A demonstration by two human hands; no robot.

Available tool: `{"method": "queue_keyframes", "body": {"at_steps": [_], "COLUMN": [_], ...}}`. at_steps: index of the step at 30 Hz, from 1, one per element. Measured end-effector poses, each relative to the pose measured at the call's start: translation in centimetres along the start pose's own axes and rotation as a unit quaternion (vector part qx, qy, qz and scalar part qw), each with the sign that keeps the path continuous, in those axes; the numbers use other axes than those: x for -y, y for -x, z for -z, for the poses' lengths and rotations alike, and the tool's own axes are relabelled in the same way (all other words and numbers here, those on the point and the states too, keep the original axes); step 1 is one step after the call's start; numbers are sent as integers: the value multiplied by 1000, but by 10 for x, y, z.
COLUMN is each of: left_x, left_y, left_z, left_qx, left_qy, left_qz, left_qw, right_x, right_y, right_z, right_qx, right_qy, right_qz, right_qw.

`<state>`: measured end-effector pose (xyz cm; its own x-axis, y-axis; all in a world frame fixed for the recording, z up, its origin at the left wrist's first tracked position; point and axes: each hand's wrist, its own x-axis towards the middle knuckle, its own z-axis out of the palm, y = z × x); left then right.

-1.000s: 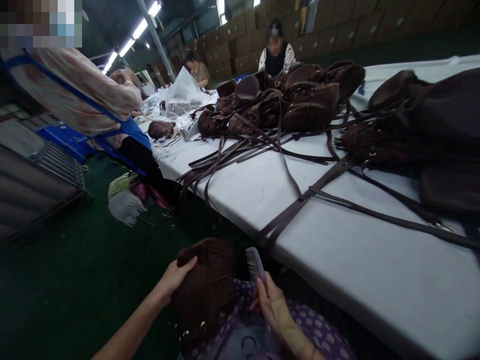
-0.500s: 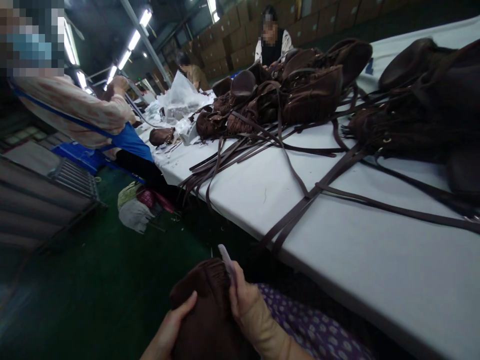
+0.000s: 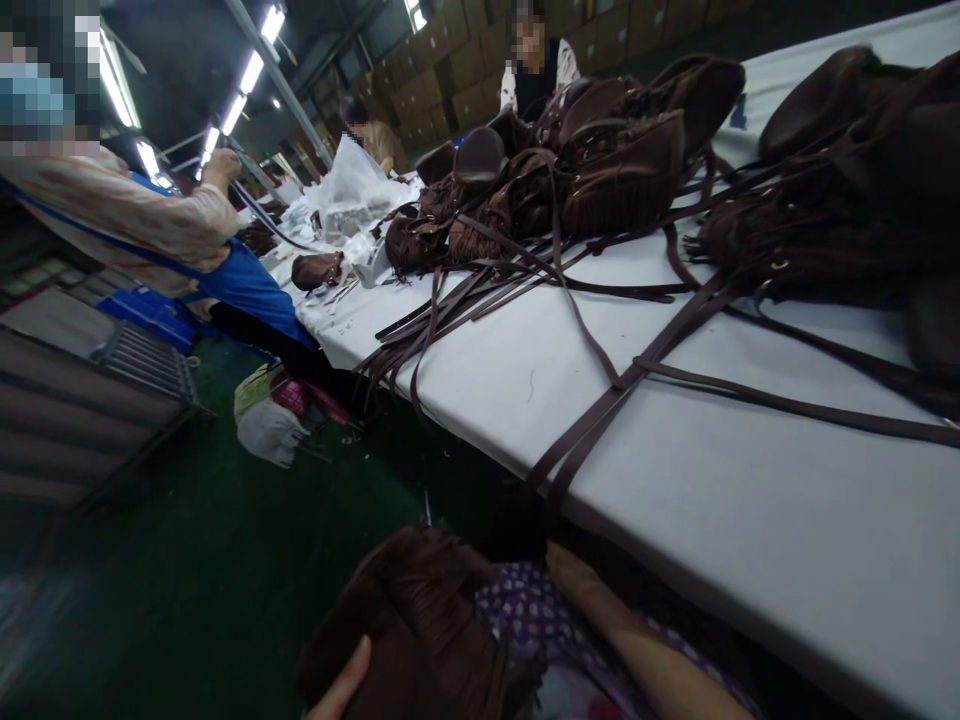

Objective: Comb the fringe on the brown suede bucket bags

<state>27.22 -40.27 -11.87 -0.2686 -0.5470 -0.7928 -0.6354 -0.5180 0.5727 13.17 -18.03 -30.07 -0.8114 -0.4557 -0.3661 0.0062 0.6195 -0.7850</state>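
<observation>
On the desk [image 3: 750, 520], toward its far side, there is a blue mark [image 3: 739, 112], too partly covered to read; pale labels on the cartons [image 3: 465, 60] behind the desk are too small. The dark brown bag [image 3: 405, 620] is off the desk, low near its front edge; it looks soft and matt, creased, with ragged fringe at its border. The left hand [image 3: 345, 682] pinches it, thumb laid on its side, other fingers hidden. The right hand [image 3: 574, 575] is near the desk's front edge; I cannot tell whether its fingers are spread. Similar bags [image 3: 622, 190] lie upon the desk.
</observation>
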Motion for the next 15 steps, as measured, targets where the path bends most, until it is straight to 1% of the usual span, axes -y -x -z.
{"method": "queue_keyframes", "body": {"at_steps": [2,3,5,6,7,8,9,11,13,15], "left_x": [-7,-10,-12,-11,-9,-6,-3,2,6,8], "left_y": [-1,-3,-7,-8,-10,-11,-11,-12,-13,-15], "left_z": [-1,-3,-8,-11,-14,-15,-16,-16,-15,-13], "left_qx": [-7,-11,-20,-23,-24,-23,-18,-6,-1,-3], "left_qy": [0,-1,-7,-12,-18,-22,-25,-26,-22,-14], "left_qz": [12,17,11,2,-8,-19,-27,-28,-20,-4], "left_qw": [1000,1000,1000,1000,1000,999,999,999,1000,1000], "right_x": [16,31,67,83,97,107,111,108,96,86], "right_y": [14,23,40,46,50,51,50,40,27,16], "right_z": [7,6,-4,-12,-20,-29,-36,-46,-51,-54], "right_qx": [-9,-18,-33,-27,-3,28,58,91,88,85], "right_qy": [-30,-51,-84,-85,-62,-34,-4,22,-6,-61], "right_qz": [20,35,75,97,109,103,86,38,14,5], "right_qw": [999,998,993,991,992,994,995,995,996,995]}}
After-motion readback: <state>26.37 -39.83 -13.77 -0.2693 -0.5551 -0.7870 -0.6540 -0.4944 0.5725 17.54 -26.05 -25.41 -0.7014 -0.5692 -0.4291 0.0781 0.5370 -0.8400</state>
